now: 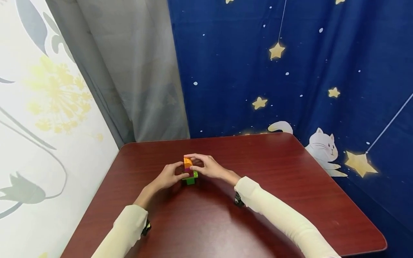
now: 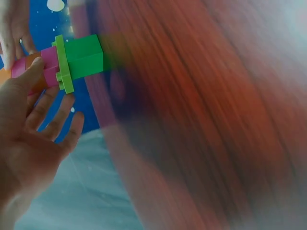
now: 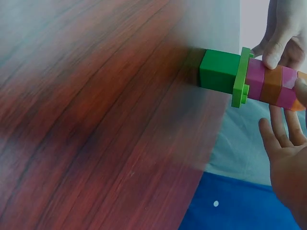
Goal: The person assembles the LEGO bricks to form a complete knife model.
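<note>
A small tower of toy building bricks stands upright on the table. At its foot is a dark green brick (image 2: 84, 56), topped by a wider light green plate (image 3: 241, 79) with studs showing. Pink and orange bricks alternate above, among them a pink brick (image 3: 254, 79) and an orange brick (image 3: 271, 85), up to a top orange brick (image 1: 187, 163). My left hand (image 1: 168, 176) pinches the tower around its lower orange brick, thumb on the near side. Higher up, my right hand (image 1: 208, 166) holds the top bricks between thumb and fingers; some fingertips are hidden.
The reddish-brown table (image 1: 206, 218) has rounded corners, and the tower stands left of its middle toward the far edge. Behind hang a grey curtain (image 1: 145, 71) and a blue starry curtain (image 1: 232, 71). A dark wrist device (image 1: 238, 199) sits at the right cuff.
</note>
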`<move>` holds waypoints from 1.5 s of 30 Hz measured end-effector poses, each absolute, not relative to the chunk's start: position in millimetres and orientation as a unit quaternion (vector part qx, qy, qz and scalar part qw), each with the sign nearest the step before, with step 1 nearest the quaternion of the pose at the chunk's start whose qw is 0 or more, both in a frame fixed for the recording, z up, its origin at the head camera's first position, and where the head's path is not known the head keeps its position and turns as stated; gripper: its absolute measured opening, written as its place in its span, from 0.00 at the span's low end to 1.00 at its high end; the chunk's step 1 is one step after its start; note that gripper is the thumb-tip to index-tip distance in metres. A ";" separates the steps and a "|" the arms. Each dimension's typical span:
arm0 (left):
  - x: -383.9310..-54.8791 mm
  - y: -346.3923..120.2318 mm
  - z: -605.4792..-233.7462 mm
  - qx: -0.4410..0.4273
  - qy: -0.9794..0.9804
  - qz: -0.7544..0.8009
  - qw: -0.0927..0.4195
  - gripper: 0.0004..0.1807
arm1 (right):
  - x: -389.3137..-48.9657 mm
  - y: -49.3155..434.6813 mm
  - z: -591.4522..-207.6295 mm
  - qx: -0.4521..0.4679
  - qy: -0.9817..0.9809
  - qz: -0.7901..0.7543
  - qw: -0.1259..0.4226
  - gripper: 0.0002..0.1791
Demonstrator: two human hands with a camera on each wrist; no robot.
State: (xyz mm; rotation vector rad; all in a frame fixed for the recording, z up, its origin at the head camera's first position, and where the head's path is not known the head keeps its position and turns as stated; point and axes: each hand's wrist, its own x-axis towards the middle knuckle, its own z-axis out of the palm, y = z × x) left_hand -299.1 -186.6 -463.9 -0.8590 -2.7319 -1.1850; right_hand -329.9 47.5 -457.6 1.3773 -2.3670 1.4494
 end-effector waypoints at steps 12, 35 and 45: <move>-315.8 -149.6 -460.9 -0.278 -0.892 -0.355 0.002 0.28 | -336.4 83.7 -458.7 0.397 -0.796 0.453 0.056 0.27; -324.6 -122.1 -486.1 -0.233 -0.885 -0.402 0.017 0.32 | -350.1 107.6 -491.2 0.290 -0.803 0.518 -0.050 0.41; -326.9 -120.7 -496.3 -0.200 -0.900 -0.387 0.010 0.30 | -356.7 103.0 -498.7 0.242 -0.818 0.519 -0.049 0.34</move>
